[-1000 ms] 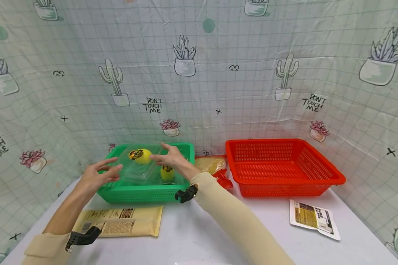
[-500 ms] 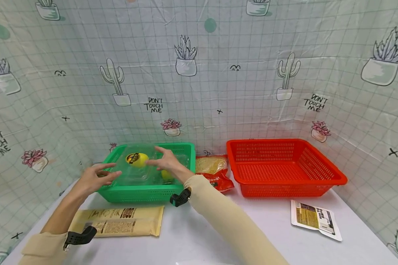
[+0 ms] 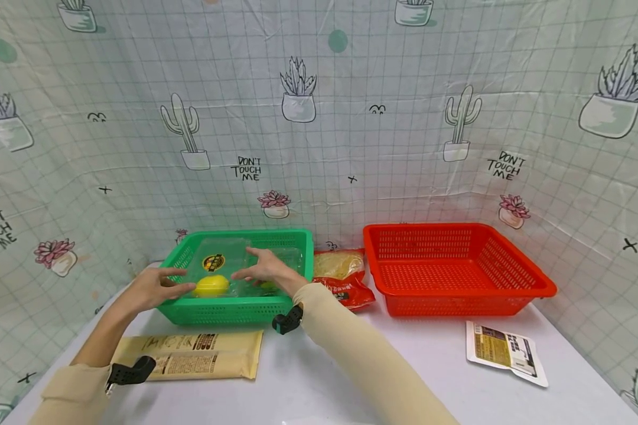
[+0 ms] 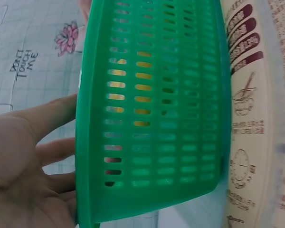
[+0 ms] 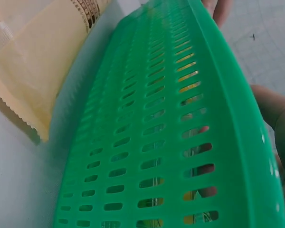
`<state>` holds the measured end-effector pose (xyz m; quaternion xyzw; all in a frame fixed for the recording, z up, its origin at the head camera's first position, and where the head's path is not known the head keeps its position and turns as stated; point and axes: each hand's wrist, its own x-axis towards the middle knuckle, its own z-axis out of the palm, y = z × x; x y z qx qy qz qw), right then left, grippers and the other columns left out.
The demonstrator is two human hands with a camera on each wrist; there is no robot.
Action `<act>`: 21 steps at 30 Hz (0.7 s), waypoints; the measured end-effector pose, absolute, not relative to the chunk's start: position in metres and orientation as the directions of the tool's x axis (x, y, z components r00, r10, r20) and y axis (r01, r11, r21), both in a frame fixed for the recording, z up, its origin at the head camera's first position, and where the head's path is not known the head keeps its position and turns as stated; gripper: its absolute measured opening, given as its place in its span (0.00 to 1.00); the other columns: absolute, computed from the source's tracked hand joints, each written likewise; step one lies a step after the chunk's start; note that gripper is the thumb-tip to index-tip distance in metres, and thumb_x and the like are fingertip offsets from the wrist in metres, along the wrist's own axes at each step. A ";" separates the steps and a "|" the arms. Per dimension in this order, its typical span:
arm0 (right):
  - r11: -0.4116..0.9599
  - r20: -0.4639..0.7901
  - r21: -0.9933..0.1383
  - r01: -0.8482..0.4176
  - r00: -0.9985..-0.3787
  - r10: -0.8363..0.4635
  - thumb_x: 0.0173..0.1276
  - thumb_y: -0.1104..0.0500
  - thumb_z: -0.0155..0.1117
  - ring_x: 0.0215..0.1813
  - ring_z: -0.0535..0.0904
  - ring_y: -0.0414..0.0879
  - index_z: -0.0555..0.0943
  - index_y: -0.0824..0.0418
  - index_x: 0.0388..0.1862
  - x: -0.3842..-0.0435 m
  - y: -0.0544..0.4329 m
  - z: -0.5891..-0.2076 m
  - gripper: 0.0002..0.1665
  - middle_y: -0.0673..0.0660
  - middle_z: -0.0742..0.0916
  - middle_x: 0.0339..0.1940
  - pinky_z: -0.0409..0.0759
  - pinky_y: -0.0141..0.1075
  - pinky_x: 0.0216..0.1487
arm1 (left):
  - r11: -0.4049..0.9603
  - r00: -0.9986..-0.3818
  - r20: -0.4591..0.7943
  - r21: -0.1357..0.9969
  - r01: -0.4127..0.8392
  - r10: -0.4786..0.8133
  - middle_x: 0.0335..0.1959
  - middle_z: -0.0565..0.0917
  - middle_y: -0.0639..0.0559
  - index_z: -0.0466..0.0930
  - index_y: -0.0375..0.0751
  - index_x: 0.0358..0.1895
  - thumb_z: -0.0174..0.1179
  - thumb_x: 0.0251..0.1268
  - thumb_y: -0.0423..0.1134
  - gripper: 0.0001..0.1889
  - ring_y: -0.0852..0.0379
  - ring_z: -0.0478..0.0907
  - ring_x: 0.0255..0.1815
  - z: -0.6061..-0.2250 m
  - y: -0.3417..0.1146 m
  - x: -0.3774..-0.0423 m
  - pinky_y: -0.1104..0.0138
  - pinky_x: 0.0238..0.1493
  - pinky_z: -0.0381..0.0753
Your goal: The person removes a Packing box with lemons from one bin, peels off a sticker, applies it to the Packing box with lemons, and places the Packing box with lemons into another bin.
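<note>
A clear plastic box (image 3: 228, 251) with a round black-and-yellow sticker slants over the left part of the green basket (image 3: 234, 311). Inside it, a yellow lemon (image 3: 211, 285) lies against the front side. My left hand (image 3: 151, 288) holds the box's left side, thumb nearer me and fingers farther back. At the opposite side my right hand (image 3: 271, 268) grips it, thumb and index finger spread. Another clear box (image 3: 291, 258) sits in the basket to the right, partly behind my right hand. In both wrist views, the basket wall (image 4: 152, 142) hides the fingertips.
A red basket (image 3: 465, 303) stands at the right. Between the baskets lies a red bag with pale contents (image 3: 340, 265). A long tan packet (image 3: 202, 357) lies before the green basket, and a small white-edged pouch (image 3: 505, 353) at front right. A patterned curtain (image 3: 319, 141) closes off the back.
The box has shifted left and come down into the basket. Its lemon has slid toward the front side, away from the sticker. My right hand has moved left and lower with it.
</note>
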<state>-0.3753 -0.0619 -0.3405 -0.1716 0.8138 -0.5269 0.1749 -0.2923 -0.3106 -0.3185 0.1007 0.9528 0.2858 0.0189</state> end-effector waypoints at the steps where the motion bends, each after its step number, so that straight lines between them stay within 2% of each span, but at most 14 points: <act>1: 0.395 -0.104 -0.913 -0.101 -0.879 -0.466 0.60 0.54 0.74 0.29 0.83 0.41 0.57 0.51 0.79 -0.375 -0.062 -0.341 0.52 0.59 0.89 0.40 0.84 0.35 0.41 | 0.821 -0.978 0.007 0.542 0.177 0.207 0.43 0.86 0.31 0.65 0.20 0.66 0.58 0.71 0.50 0.36 0.46 0.87 0.39 -0.317 -0.310 -0.293 0.59 0.38 0.85; 5: 0.434 -0.107 -0.894 -0.113 -0.886 -0.451 0.61 0.53 0.74 0.29 0.84 0.44 0.58 0.51 0.79 -0.375 -0.065 -0.339 0.51 0.58 0.90 0.38 0.84 0.36 0.44 | 0.848 -0.974 -0.063 0.507 0.155 0.216 0.53 0.80 0.23 0.62 0.17 0.66 0.57 0.71 0.52 0.38 0.39 0.85 0.46 -0.313 -0.309 -0.296 0.51 0.47 0.84; 9: 0.469 -0.110 -0.875 -0.117 -0.897 -0.428 0.61 0.52 0.73 0.29 0.84 0.45 0.58 0.51 0.78 -0.375 -0.068 -0.338 0.50 0.58 0.90 0.39 0.83 0.39 0.51 | 0.871 -0.971 -0.093 0.467 0.151 0.219 0.61 0.72 0.20 0.64 0.17 0.66 0.59 0.69 0.53 0.40 0.31 0.79 0.54 -0.309 -0.307 -0.297 0.48 0.49 0.82; 10: 0.477 -0.111 -0.871 -0.119 -0.898 -0.426 0.62 0.52 0.73 0.30 0.85 0.45 0.59 0.51 0.78 -0.374 -0.068 -0.338 0.49 0.60 0.90 0.42 0.82 0.40 0.53 | 0.875 -0.971 -0.095 0.458 0.155 0.221 0.62 0.71 0.20 0.64 0.17 0.65 0.59 0.68 0.53 0.40 0.29 0.77 0.56 -0.308 -0.307 -0.297 0.48 0.49 0.82; 12: 0.498 -0.113 -0.859 -0.120 -0.904 -0.413 0.62 0.51 0.73 0.30 0.85 0.46 0.60 0.50 0.78 -0.374 -0.069 -0.339 0.48 0.61 0.86 0.55 0.80 0.42 0.58 | 0.881 -0.969 -0.093 0.445 0.163 0.227 0.62 0.71 0.20 0.65 0.17 0.65 0.61 0.67 0.53 0.40 0.26 0.74 0.58 -0.308 -0.308 -0.298 0.47 0.49 0.82; 14: 0.516 -0.110 -0.847 -0.126 -0.909 -0.402 0.62 0.51 0.72 0.30 0.85 0.46 0.61 0.50 0.77 -0.374 -0.070 -0.340 0.47 0.61 0.79 0.67 0.78 0.44 0.62 | 0.885 -0.968 -0.092 0.433 0.172 0.233 0.62 0.70 0.19 0.66 0.17 0.64 0.62 0.67 0.53 0.39 0.24 0.73 0.58 -0.309 -0.308 -0.299 0.47 0.49 0.82; 16: 0.534 -0.108 -0.836 -0.129 -0.914 -0.390 0.62 0.50 0.73 0.31 0.85 0.47 0.62 0.50 0.77 -0.374 -0.071 -0.342 0.46 0.60 0.70 0.75 0.75 0.46 0.66 | 0.887 -0.968 -0.090 0.427 0.177 0.236 0.62 0.70 0.19 0.67 0.17 0.63 0.62 0.66 0.52 0.39 0.24 0.73 0.58 -0.309 -0.308 -0.300 0.47 0.49 0.82; 17: 0.541 -0.105 -0.831 -0.132 -0.917 -0.385 0.62 0.50 0.73 0.31 0.85 0.47 0.63 0.50 0.76 -0.374 -0.071 -0.342 0.46 0.59 0.66 0.78 0.74 0.46 0.67 | 0.886 -0.968 -0.091 0.429 0.174 0.234 0.62 0.70 0.19 0.67 0.17 0.63 0.62 0.66 0.51 0.38 0.24 0.73 0.58 -0.309 -0.308 -0.301 0.48 0.49 0.82; 21: 0.554 -0.103 -0.821 -0.139 -0.918 -0.383 0.62 0.52 0.73 0.32 0.86 0.48 0.63 0.51 0.76 -0.374 -0.072 -0.342 0.46 0.58 0.65 0.78 0.74 0.46 0.67 | 0.891 -0.968 -0.094 0.421 0.171 0.231 0.61 0.71 0.19 0.68 0.17 0.62 0.64 0.65 0.50 0.37 0.25 0.74 0.57 -0.310 -0.308 -0.303 0.49 0.47 0.83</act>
